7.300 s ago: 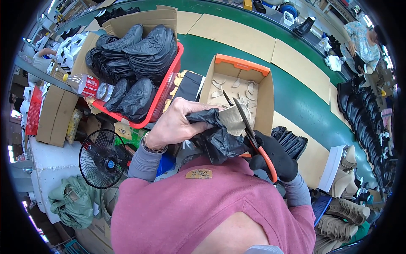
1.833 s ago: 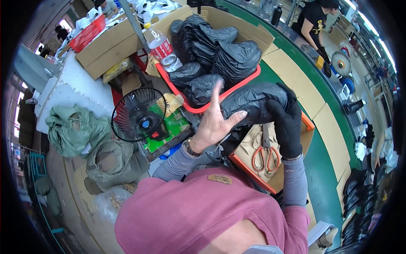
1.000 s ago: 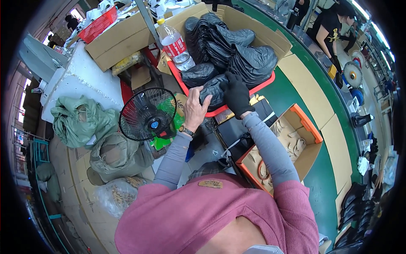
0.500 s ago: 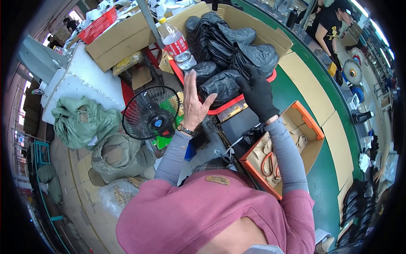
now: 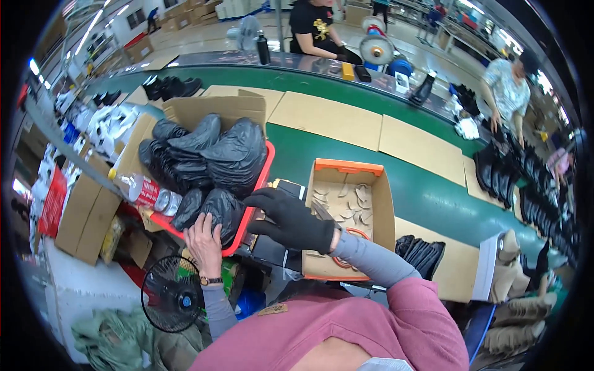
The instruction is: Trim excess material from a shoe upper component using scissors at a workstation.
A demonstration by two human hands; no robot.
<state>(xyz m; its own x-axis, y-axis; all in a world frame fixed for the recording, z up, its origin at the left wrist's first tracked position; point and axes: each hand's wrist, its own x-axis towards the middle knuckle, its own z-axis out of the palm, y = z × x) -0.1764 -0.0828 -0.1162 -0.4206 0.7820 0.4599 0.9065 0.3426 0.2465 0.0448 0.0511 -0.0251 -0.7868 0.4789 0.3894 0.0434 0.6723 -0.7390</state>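
Observation:
Bare, with a watch on the wrist, my left hand (image 5: pixel 204 244) rests spread fingers on the near side of a black plastic-wrapped bundle (image 5: pixel 223 213). My right hand (image 5: pixel 296 221), in a black glove, is at the right rim of the red basket (image 5: pixel 265 173), with fingers and thumb apart and pointing toward that bundle. Its fingertips reach close to the bundle; whether they touch it I cannot tell. More dark wrapped bundles (image 5: pixel 238 151) are piled behind, against a cardboard box (image 5: pixel 216 110). A clear bottle (image 5: pixel 147 190) with a red label and yellow cap leans at the basket's left.
An orange-rimmed cardboard box (image 5: pixel 383 210) holds tan scraps (image 5: pixel 349 213) and orange-handled scissors (image 5: pixel 354 238). A black fan (image 5: pixel 173 294) stands near my left forearm. Cardboard sheets (image 5: pixel 328 117) line the green bench (image 5: pixel 303 143). Co-workers (image 5: pixel 312 28) stand beyond, near black shoes (image 5: pixel 495 173).
My view has swung to the right. Both hands, raised over the basket's near side before, have come down; the left now lies on the front bundle and the right is beside the rim.

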